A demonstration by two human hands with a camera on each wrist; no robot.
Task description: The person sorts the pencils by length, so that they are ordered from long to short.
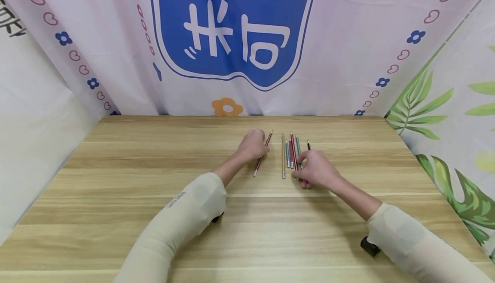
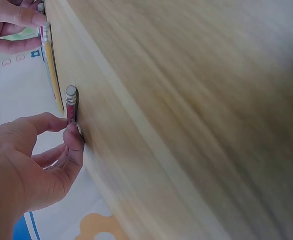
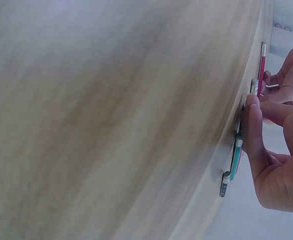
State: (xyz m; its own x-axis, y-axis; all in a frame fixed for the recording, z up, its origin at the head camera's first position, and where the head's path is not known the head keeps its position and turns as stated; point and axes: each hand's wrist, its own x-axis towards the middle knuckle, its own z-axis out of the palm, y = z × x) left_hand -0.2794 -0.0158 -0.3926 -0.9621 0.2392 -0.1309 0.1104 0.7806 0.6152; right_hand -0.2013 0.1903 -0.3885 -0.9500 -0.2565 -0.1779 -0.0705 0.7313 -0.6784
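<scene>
My left hand (image 1: 253,144) pinches a dark red pencil (image 1: 257,168) between thumb and finger; the pencil lies slanted, its eraser end toward me. In the left wrist view its metal cap and eraser (image 2: 72,93) stick out past the thumb. To the right, my right hand (image 1: 318,169) pinches the eraser end of another dark red pencil (image 1: 293,142) in a loose row. That row also has a yellow pencil (image 1: 283,158) on its left side and blue-green pencils (image 1: 297,142). A black pencil (image 1: 308,144) is partly hidden by the right hand.
The pencils lie on a wood-grain table (image 1: 135,175), toward its far edge. A printed white curtain (image 1: 340,59) hangs behind that edge, and a leaf-patterned cloth (image 1: 460,145) borders the right side.
</scene>
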